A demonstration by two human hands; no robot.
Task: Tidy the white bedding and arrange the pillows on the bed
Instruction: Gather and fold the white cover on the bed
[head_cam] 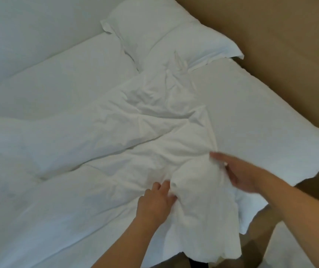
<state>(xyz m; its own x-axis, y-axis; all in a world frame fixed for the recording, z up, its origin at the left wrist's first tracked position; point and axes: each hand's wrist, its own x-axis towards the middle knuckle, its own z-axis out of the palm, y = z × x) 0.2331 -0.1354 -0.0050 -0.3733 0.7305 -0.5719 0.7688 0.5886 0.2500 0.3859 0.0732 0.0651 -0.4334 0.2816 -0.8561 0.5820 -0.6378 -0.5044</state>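
— What have we got nearest us?
— Our left hand (155, 202), fingers curled into a bunched fold of the white duvet (197, 190) at the bed's near edge. Our right hand (238, 174) lies against the fold's other side, fingers fairly straight, blurred.
— And beyond?
— The duvet runs crumpled up the middle of the bed sheet (251, 105). One pillow (166, 35) lies at the far end beside the brown wall (290, 35).
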